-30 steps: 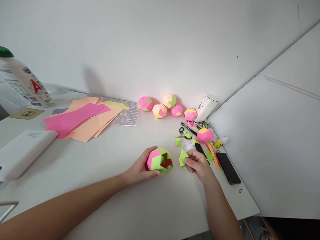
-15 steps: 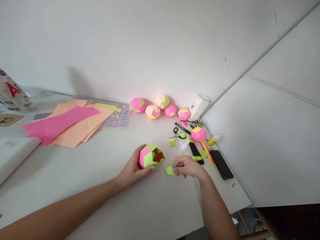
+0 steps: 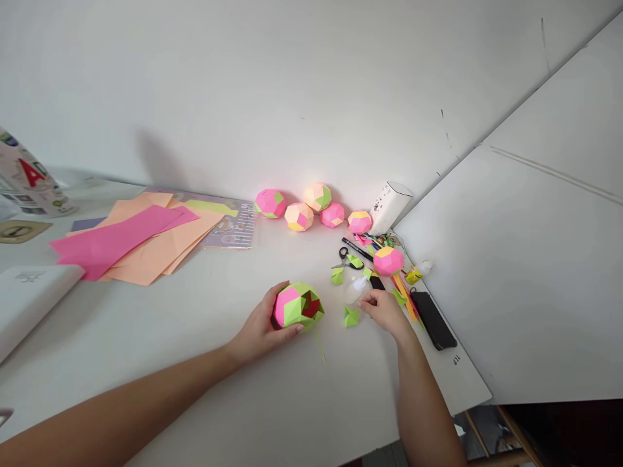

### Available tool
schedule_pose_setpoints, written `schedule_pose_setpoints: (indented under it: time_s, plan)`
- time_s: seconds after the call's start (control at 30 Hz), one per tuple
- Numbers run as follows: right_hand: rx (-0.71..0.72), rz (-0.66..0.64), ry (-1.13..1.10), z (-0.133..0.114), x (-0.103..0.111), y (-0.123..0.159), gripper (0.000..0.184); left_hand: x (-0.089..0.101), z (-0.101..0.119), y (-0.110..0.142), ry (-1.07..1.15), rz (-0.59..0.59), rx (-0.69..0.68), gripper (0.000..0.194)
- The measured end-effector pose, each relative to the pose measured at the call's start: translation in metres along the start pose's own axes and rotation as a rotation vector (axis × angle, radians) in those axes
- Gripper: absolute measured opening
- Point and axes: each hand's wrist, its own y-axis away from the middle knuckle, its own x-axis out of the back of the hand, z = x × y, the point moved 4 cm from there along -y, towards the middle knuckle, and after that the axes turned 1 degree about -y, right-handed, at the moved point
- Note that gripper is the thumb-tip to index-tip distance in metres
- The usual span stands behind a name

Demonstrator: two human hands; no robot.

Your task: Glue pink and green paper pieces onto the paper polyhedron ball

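Observation:
A green and pink folded-paper ball [image 3: 291,308] rests in my left hand [image 3: 263,321], the fingers wrapped behind it and the thumb along its lower side. An opening in its right side shows a red inside. My right hand [image 3: 384,310] hovers to the right with thumb and fingers pinched together; whatever may be between the tips is too small to make out. Just beyond those fingertips is a whitish translucent patch [image 3: 359,284], its kind unclear. A folded green paper piece [image 3: 351,317] lies left of the right hand. Another green piece [image 3: 337,275] sits farther back.
Several finished paper balls [image 3: 299,217] stand along the wall. Scissors [image 3: 351,259], a black marker [image 3: 356,248], a yellow glue bottle [image 3: 417,272] and a black phone [image 3: 433,319] lie at the right. Pink paper sheets [image 3: 121,240] lie at the left, near a white box [image 3: 34,305].
The green piece that was at my right fingertips now lies on the table. My right hand has moved away from it, right and farther back. My left hand still holds the ball.

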Motion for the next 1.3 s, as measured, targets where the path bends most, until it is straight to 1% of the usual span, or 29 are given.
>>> schedule_pose_setpoints:
  time_s: [0.17,0.23,0.3,0.37,0.4,0.47,0.5,0.57,0.6,0.67,0.73,0.77,0.83,0.9,0.93,1.0,1.07,1.1,1.13,1.17,1.2,1.3]
  plan:
    - [-0.009,-0.177,-0.073,-0.003,-0.007,0.004,0.016,0.0,0.004,0.0,-0.02,0.003,0.008,0.083]
    - [-0.027,-0.197,-0.089,-0.004,-0.005,0.006,0.014,-0.001,0.004,0.0,-0.013,-0.003,0.004,0.083]
    - [-0.047,-0.144,-0.088,-0.002,0.001,0.007,0.017,-0.001,0.004,-0.001,-0.016,-0.01,0.002,0.084]
    - [-0.065,-0.055,-0.073,0.001,0.007,0.005,0.022,-0.001,0.004,-0.001,-0.03,-0.014,0.004,0.084]
    - [-0.071,-0.008,-0.064,0.004,0.01,0.003,0.022,-0.001,0.005,-0.001,-0.034,-0.017,0.005,0.084]
    - [-0.067,0.085,-0.049,0.008,0.014,-0.001,0.013,-0.001,0.006,-0.001,-0.029,-0.022,0.001,0.083]
    - [-0.056,0.13,-0.045,0.01,0.016,-0.004,0.017,-0.001,0.006,0.0,-0.022,-0.024,-0.003,0.083]
    - [-0.014,0.203,-0.044,0.012,0.015,-0.008,0.038,-0.002,0.006,0.0,-0.01,-0.035,-0.016,0.082]
    - [0.016,0.218,-0.05,0.012,0.013,-0.01,0.047,-0.002,0.005,0.0,-0.009,-0.044,-0.023,0.082]
    - [0.08,0.191,-0.079,0.01,0.004,-0.013,0.06,-0.003,0.003,0.0,-0.024,-0.061,-0.04,0.083]
    - [0.125,0.134,-0.121,0.008,-0.007,-0.015,0.067,-0.003,0.0,0.001,-0.064,-0.065,-0.06,0.088]
    - [0.139,0.114,-0.139,0.007,-0.012,-0.017,0.065,-0.003,-0.001,0.001,-0.089,-0.064,-0.073,0.091]
    - [0.158,0.107,-0.158,0.005,-0.021,-0.02,0.054,-0.003,-0.001,0.002,-0.139,-0.064,-0.113,0.093]
    - [0.187,0.112,-0.172,0.002,-0.027,-0.022,0.044,-0.004,-0.001,0.003,-0.179,-0.068,-0.161,0.09]
    - [0.205,0.109,-0.179,0.0,-0.028,-0.021,0.042,-0.004,-0.001,0.003,-0.195,-0.069,-0.188,0.089]
    - [0.254,0.103,-0.219,-0.007,-0.025,-0.016,0.044,-0.005,-0.001,0.002,-0.217,-0.069,-0.243,0.087]
    - [0.322,0.11,-0.298,-0.017,-0.018,-0.004,0.049,-0.005,0.0,0.001,-0.223,-0.065,-0.29,0.086]
    - [0.355,0.125,-0.339,-0.022,-0.013,0.004,0.051,-0.006,0.002,0.001,-0.219,-0.064,-0.305,0.085]
    - [0.405,0.169,-0.363,-0.027,-0.007,0.013,0.054,-0.006,0.003,0.0,-0.208,-0.067,-0.309,0.084]
    - [0.462,0.219,-0.377,-0.033,-0.001,0.022,0.056,-0.006,0.005,0.0,-0.181,-0.077,-0.301,0.083]
    - [0.505,0.255,-0.394,-0.037,0.004,0.031,0.052,-0.007,0.007,0.001,-0.141,-0.094,-0.281,0.082]
    - [0.55,0.304,-0.433,-0.047,0.013,0.048,0.041,-0.009,0.011,0.002,0.055,-0.168,-0.166,0.078]
